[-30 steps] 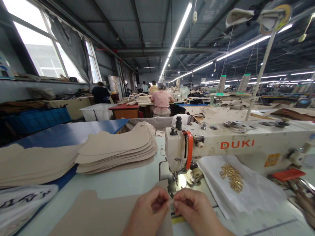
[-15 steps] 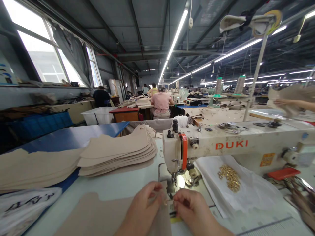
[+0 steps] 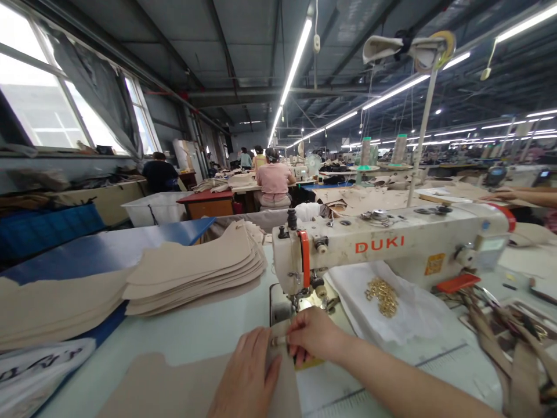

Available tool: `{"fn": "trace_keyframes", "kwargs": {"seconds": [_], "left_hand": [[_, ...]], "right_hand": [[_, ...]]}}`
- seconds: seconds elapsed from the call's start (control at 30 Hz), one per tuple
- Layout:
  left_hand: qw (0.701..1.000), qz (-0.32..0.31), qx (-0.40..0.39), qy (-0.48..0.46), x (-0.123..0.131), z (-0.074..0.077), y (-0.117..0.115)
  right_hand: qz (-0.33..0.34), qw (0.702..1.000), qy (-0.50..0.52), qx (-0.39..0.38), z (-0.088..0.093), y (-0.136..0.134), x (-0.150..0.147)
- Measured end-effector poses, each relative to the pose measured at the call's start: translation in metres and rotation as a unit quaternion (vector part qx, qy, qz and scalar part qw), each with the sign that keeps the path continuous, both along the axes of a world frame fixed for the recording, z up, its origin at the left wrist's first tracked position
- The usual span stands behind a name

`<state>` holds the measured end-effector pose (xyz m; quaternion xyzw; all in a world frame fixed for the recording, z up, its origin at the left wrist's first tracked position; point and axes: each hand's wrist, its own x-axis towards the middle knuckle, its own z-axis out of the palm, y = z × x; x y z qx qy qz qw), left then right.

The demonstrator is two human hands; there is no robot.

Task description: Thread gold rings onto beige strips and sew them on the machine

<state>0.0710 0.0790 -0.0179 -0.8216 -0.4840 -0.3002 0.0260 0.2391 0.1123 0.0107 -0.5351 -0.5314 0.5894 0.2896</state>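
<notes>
My left hand (image 3: 248,371) lies flat with its fingers stretched on a beige fabric panel (image 3: 174,386), just in front of the sewing machine (image 3: 339,247). Pinched at the panel's edge, the fingers of my right hand (image 3: 311,334) hold a small light-coloured tab (image 3: 279,341) below the needle area. Behind the right wrist, gold metal rings (image 3: 383,296) rest in a heap on a white cloth (image 3: 411,316).
Stacks of beige panels (image 3: 195,270) are at the left, beside a blue surface (image 3: 152,241). Straps (image 3: 524,371) and a tray of parts occupy the right. A person in pink (image 3: 275,180) sits farther ahead; another person's arm (image 3: 528,196) shows at far right.
My left hand has gone from a pinch to lying flat on the panel. My right hand has moved up and left, to the tab. The view has turned right.
</notes>
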Motion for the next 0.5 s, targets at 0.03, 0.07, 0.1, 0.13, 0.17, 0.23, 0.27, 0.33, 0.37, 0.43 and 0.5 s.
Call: {"fn": "trace_keyframes", "kwargs": {"seconds": [0.03, 0.07, 0.1, 0.13, 0.17, 0.23, 0.27, 0.33, 0.37, 0.43, 0.5], "left_hand": [[1.0, -0.005, 0.001, -0.008, 0.0, 0.0, 0.0], [1.0, -0.011, 0.0, -0.017, -0.001, 0.001, 0.0], [0.999, -0.019, -0.002, -0.026, -0.001, 0.003, -0.001], [0.999, -0.027, -0.006, -0.035, -0.001, 0.005, -0.001], [0.998, -0.037, -0.011, -0.042, -0.001, 0.007, -0.001], [0.997, -0.059, -0.02, -0.054, 0.001, 0.013, -0.001], [0.996, -0.069, -0.021, -0.057, 0.002, 0.016, -0.001], [0.995, -0.086, -0.019, -0.055, 0.007, 0.021, 0.001], [0.994, -0.092, -0.016, -0.051, 0.009, 0.023, 0.002], [0.994, -0.101, -0.007, -0.037, 0.013, 0.026, 0.006], [0.994, -0.107, 0.006, -0.021, 0.015, 0.026, 0.009]], "right_hand": [[0.005, 1.0, -0.003, -0.008, 0.002, 0.002, -0.001], [0.01, 1.0, -0.007, -0.014, 0.003, 0.003, -0.001], [0.015, 1.0, -0.01, -0.02, 0.004, 0.005, -0.002], [0.02, 0.999, -0.012, -0.024, 0.006, 0.006, -0.002], [0.025, 0.999, -0.015, -0.028, 0.007, 0.007, -0.001], [0.035, 0.999, -0.02, -0.035, 0.008, 0.01, -0.001], [0.038, 0.998, -0.022, -0.037, 0.008, 0.011, 0.0], [0.042, 0.998, -0.027, -0.039, 0.007, 0.014, 0.0], [0.044, 0.998, -0.029, -0.038, 0.007, 0.015, 0.0], [0.046, 0.998, -0.03, -0.032, 0.005, 0.017, 0.0], [0.044, 0.999, -0.025, -0.019, 0.004, 0.017, 0.001]]}}
